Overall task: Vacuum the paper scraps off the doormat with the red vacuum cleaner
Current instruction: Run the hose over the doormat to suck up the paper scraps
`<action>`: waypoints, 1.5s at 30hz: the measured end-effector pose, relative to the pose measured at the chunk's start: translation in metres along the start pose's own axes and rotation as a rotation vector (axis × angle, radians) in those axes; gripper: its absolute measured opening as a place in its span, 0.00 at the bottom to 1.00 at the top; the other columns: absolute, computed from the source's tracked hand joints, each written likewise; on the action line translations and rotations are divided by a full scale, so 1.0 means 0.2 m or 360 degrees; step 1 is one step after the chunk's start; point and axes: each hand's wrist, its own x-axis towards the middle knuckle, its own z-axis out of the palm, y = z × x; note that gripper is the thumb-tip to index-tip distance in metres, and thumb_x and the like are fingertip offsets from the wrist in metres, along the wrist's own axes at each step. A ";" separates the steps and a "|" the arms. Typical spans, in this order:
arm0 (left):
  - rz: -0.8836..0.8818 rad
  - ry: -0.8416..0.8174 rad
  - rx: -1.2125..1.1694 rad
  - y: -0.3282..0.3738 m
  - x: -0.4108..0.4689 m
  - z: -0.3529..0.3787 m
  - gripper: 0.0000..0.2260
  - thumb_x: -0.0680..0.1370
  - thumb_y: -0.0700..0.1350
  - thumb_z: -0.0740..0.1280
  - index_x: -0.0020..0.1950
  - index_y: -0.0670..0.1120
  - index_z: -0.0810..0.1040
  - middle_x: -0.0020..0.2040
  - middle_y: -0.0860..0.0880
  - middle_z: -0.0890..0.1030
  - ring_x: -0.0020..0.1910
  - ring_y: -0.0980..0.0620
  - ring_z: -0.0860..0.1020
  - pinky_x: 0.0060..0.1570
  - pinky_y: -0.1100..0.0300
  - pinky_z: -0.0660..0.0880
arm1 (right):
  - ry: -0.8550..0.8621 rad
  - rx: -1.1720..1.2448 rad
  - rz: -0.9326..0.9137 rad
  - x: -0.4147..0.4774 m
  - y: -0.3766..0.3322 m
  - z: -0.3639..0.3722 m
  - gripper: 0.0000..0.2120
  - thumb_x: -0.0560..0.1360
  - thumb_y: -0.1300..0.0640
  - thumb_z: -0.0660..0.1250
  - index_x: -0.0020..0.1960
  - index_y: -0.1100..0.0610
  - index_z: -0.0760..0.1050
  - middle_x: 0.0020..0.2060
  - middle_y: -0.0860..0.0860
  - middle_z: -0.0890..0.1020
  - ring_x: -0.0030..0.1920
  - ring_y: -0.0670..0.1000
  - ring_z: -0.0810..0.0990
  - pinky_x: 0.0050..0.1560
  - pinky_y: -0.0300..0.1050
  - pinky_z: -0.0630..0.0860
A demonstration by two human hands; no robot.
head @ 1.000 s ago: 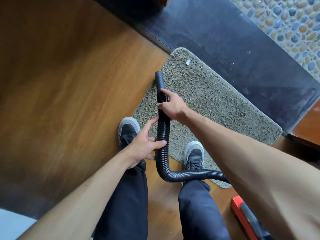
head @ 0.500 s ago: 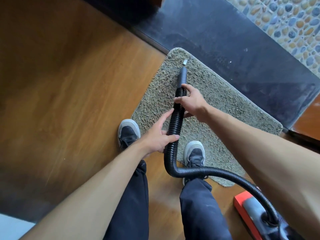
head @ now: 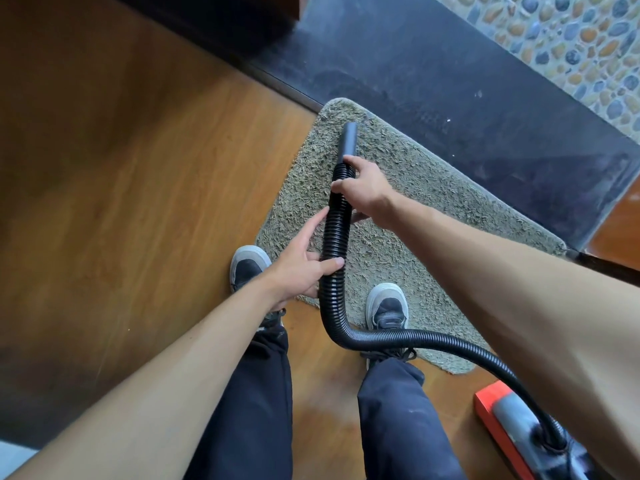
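Right hand [head: 367, 190] grips ribbed black hose [head: 334, 233] just behind smooth nozzle [head: 349, 138]; left hand [head: 298, 268] holds it lower, thumb over. Nozzle near far corner of shaggy grey doormat [head: 433, 202], by dark threshold [head: 450, 81]. Red vacuum cleaner [head: 491, 407] on wood floor [head: 138, 168], lower right.

Warm brown wooden floor [head: 121, 202] fills the left side and runs on beneath the person's legs. A dark stone strip [head: 450, 81], dusty in places, crosses diagonally from the top toward the right edge. Beyond it, in the top right corner, lies pebble paving [head: 571, 39] of grey, orange and blue stones. 2 black shoes with grey toe caps, the left shoe [head: 250, 268] and the right shoe [head: 386, 306], stand apart, toes toward the strip. Dark navy trousers [head: 256, 393] cover both legs.
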 end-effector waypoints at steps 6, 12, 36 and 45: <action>-0.0018 -0.0013 0.0006 0.02 0.02 0.04 0.37 0.79 0.36 0.68 0.75 0.70 0.57 0.51 0.42 0.86 0.48 0.48 0.84 0.38 0.51 0.81 | 0.0067 0.0056 -0.0002 -0.01 0.03 -0.04 0.31 0.72 0.61 0.65 0.73 0.48 0.65 0.55 0.55 0.80 0.48 0.57 0.84 0.36 0.61 0.82; -0.0045 -0.0075 0.0102 0.02 0.05 0.13 0.38 0.79 0.37 0.69 0.76 0.69 0.56 0.49 0.43 0.86 0.48 0.47 0.85 0.42 0.47 0.83 | 0.0098 0.0215 0.0070 -0.06 0.13 -0.13 0.31 0.74 0.62 0.64 0.74 0.47 0.63 0.56 0.53 0.79 0.48 0.54 0.84 0.36 0.56 0.83; -0.0315 -0.0252 0.0170 -0.21 -0.28 -0.01 0.36 0.79 0.37 0.68 0.74 0.71 0.59 0.45 0.48 0.84 0.44 0.50 0.82 0.54 0.37 0.79 | 0.0215 0.0396 0.0265 -0.35 0.38 0.25 0.30 0.74 0.61 0.62 0.75 0.49 0.62 0.60 0.55 0.77 0.54 0.57 0.80 0.50 0.57 0.81; -0.0311 -0.0213 0.0213 -0.25 -0.25 0.11 0.36 0.80 0.38 0.68 0.75 0.70 0.57 0.38 0.54 0.84 0.41 0.54 0.82 0.41 0.51 0.81 | 0.0172 0.0526 0.0255 -0.34 0.50 0.19 0.32 0.74 0.61 0.63 0.76 0.47 0.60 0.63 0.53 0.77 0.55 0.55 0.80 0.54 0.55 0.79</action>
